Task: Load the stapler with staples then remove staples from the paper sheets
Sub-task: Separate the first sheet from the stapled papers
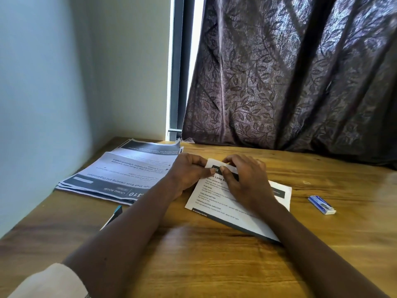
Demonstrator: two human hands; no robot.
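Observation:
A set of printed paper sheets [217,206] lies on the wooden table [193,254] in front of me. My left hand [189,173] pinches the sheets' top left corner. My right hand [242,179] rests on the same corner, thumb and forefinger closed on the paper's edge. The staple itself is hidden under my fingers. A small blue and white staple box [321,204] lies on the table to the right. No stapler is clearly in view.
A stack of printed sheets [120,175] lies at the left, near the wall. A dark, teal-edged object [115,215] pokes out beside my left forearm. A small bent staple [306,182] lies at the right. A patterned curtain [290,78] hangs behind the table.

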